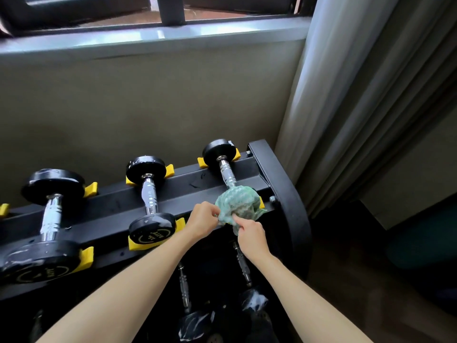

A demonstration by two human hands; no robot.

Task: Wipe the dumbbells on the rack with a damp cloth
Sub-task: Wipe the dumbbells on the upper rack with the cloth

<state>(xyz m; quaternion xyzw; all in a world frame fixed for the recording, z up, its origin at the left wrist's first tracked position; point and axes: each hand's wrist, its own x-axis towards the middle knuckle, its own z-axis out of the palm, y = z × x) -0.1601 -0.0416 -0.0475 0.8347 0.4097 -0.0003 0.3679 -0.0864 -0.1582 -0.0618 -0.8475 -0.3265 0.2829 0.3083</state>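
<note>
Well to the left of the fingers, a large dumbbell (49, 219) with black heads and a chrome handle lies across the top tier of the black rack (279, 174), seated in yellow cradles (86, 256). Nearer, just left of the left hand (202, 219), a smaller middle dumbbell (149, 194) rests the same way, its near head streaked with pale marks.

The left hand's fingers (210, 214) are curled and pinch the left edge of the green-and-white cloth (237, 205). The cloth is bunched over the near head of the right dumbbell (226, 169), hiding that head. The chrome handle runs up and away from the fingers to the far black head by the wall (148, 107).

The right hand (251, 237) comes in from below, its fingers (238, 220) narrowed to pinch the cloth's lower fold, close beside the left hand's.

Under both hands, on a lower tier, two more dumbbells (243, 266) lie in shadow, their near heads marked with white streaks.

Right of the fingers stands the rack's curved end frame, and beyond it a pale curtain (358, 95) hangs down to the dark floor. A window sill (148, 43) runs above the wall.
</note>
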